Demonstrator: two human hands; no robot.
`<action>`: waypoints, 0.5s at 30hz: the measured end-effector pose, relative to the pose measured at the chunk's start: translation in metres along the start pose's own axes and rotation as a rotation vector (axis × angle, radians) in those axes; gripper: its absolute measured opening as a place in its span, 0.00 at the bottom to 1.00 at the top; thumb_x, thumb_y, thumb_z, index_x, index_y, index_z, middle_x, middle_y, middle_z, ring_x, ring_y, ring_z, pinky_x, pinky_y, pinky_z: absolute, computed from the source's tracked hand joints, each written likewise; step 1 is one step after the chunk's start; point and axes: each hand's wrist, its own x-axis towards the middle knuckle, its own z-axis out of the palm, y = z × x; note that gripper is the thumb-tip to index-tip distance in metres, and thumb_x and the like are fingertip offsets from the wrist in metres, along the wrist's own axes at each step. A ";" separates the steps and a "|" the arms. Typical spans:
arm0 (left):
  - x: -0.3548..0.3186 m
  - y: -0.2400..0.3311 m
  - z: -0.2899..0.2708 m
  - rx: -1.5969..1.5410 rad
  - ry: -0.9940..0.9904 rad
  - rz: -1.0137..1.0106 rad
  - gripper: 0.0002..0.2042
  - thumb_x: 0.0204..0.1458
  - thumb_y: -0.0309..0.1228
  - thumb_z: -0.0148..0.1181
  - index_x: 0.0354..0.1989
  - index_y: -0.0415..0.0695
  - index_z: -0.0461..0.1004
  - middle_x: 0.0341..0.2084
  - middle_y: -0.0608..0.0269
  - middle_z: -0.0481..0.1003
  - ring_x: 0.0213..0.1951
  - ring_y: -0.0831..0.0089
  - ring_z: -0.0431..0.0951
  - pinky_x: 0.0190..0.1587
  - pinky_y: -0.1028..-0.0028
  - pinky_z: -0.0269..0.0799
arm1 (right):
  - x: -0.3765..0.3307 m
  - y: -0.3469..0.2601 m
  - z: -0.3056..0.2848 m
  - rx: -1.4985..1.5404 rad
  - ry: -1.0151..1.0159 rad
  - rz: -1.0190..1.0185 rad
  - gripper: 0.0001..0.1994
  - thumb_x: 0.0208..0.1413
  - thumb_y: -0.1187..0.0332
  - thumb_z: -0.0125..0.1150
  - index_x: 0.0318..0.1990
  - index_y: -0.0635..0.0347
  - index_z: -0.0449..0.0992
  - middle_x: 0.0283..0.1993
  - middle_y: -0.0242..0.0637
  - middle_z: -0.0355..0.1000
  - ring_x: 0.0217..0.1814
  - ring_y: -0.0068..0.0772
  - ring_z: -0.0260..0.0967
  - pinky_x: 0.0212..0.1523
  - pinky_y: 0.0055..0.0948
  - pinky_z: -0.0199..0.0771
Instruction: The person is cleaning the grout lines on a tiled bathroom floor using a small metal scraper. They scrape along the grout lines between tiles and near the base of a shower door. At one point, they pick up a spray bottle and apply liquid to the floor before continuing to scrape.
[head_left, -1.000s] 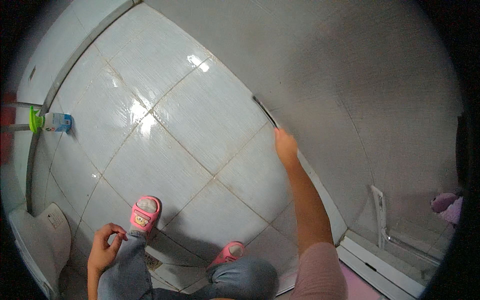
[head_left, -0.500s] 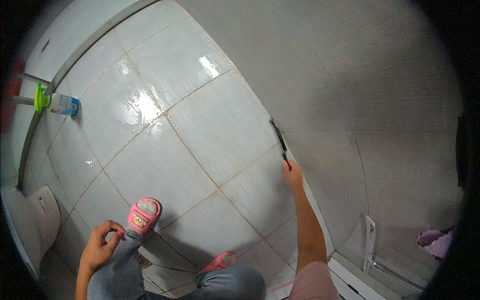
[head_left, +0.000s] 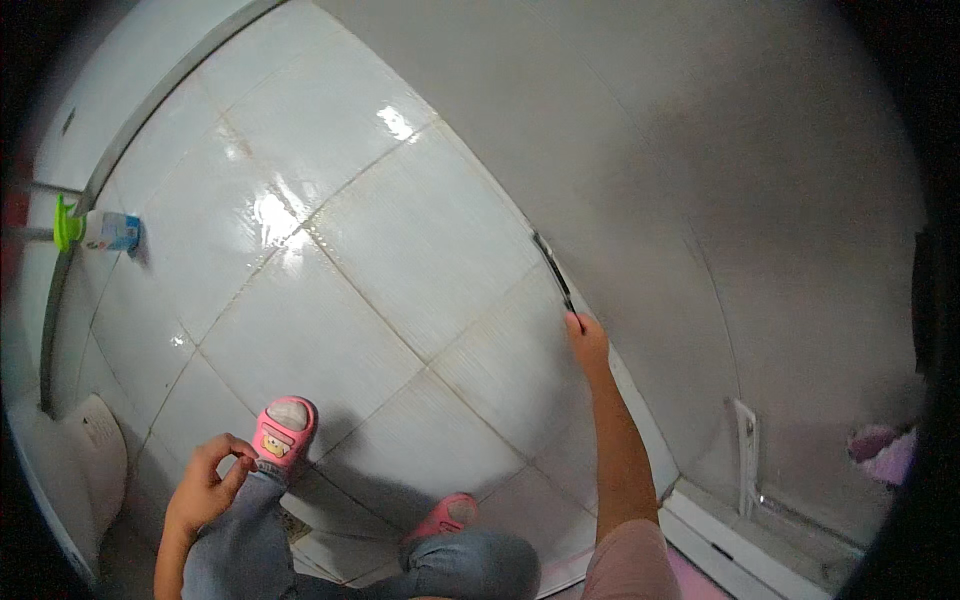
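My right hand is closed round the handle of a slim black brush. The brush lies along the seam where the tiled floor meets the grey wall; its bristles are too small to make out. At the lower left, my left hand hovers over my jeans-clad left leg, fingers curled and thumb and fingertips brought together. No object shows in it. Below its fingertips in the picture is my left foot in a pink slipper.
A spray bottle with a green head lies on the left. A white toilet base stands at the lower left. Wet patches shine on the tiles. A metal rail and a pinkish-purple thing are at right.
My view has shifted slightly, so the floor and bottle sit a little differently in it. The brush stays along the wall seam, still in my right hand. My left hand keeps its pose.
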 end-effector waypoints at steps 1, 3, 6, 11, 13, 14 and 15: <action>0.003 0.004 0.002 0.000 -0.018 0.019 0.03 0.44 0.17 0.48 0.28 0.35 0.67 0.24 0.59 0.70 0.29 0.73 0.71 0.33 0.77 0.66 | -0.028 0.025 -0.011 0.110 -0.019 0.095 0.17 0.53 0.57 0.47 0.34 0.64 0.71 0.23 0.39 0.66 0.26 0.31 0.62 0.30 0.29 0.63; 0.003 0.009 0.004 0.043 -0.023 0.082 0.04 0.44 0.16 0.48 0.28 0.35 0.67 0.24 0.59 0.70 0.30 0.73 0.71 0.34 0.77 0.65 | -0.077 0.069 -0.023 0.228 -0.019 0.208 0.16 0.54 0.58 0.46 0.36 0.64 0.71 0.24 0.36 0.67 0.27 0.28 0.62 0.31 0.28 0.63; -0.002 0.035 0.010 0.154 -0.008 0.198 0.05 0.42 0.15 0.48 0.28 0.36 0.67 0.25 0.59 0.69 0.30 0.71 0.70 0.35 0.77 0.64 | -0.135 0.117 -0.031 0.183 0.024 0.278 0.16 0.54 0.58 0.45 0.37 0.63 0.71 0.31 0.43 0.68 0.33 0.39 0.65 0.36 0.32 0.64; -0.057 0.133 0.048 0.569 0.173 0.284 0.05 0.40 0.19 0.51 0.28 0.35 0.67 0.25 0.56 0.70 0.30 0.64 0.71 0.36 0.73 0.65 | -0.132 0.148 -0.032 0.127 0.150 0.137 0.15 0.53 0.59 0.46 0.35 0.62 0.71 0.34 0.46 0.69 0.35 0.47 0.67 0.35 0.37 0.65; -0.089 0.160 0.073 0.544 0.222 0.228 0.08 0.37 0.15 0.47 0.28 0.36 0.65 0.26 0.58 0.67 0.34 0.68 0.68 0.41 0.75 0.59 | -0.103 0.118 -0.041 0.039 0.193 0.140 0.16 0.53 0.57 0.46 0.35 0.61 0.72 0.29 0.44 0.70 0.30 0.44 0.67 0.31 0.35 0.65; -0.100 0.166 0.087 0.525 0.239 0.199 0.10 0.35 0.13 0.45 0.29 0.37 0.64 0.26 0.58 0.66 0.35 0.69 0.66 0.44 0.76 0.56 | -0.092 0.099 -0.051 -0.041 0.219 0.103 0.17 0.52 0.56 0.46 0.34 0.61 0.72 0.28 0.44 0.70 0.29 0.45 0.67 0.31 0.36 0.65; -0.109 0.171 0.103 0.596 0.253 0.109 0.10 0.37 0.16 0.48 0.31 0.38 0.66 0.28 0.56 0.68 0.35 0.65 0.68 0.44 0.72 0.59 | -0.087 0.091 -0.060 -0.120 0.237 0.067 0.17 0.52 0.55 0.46 0.34 0.60 0.73 0.27 0.44 0.70 0.29 0.47 0.67 0.31 0.36 0.65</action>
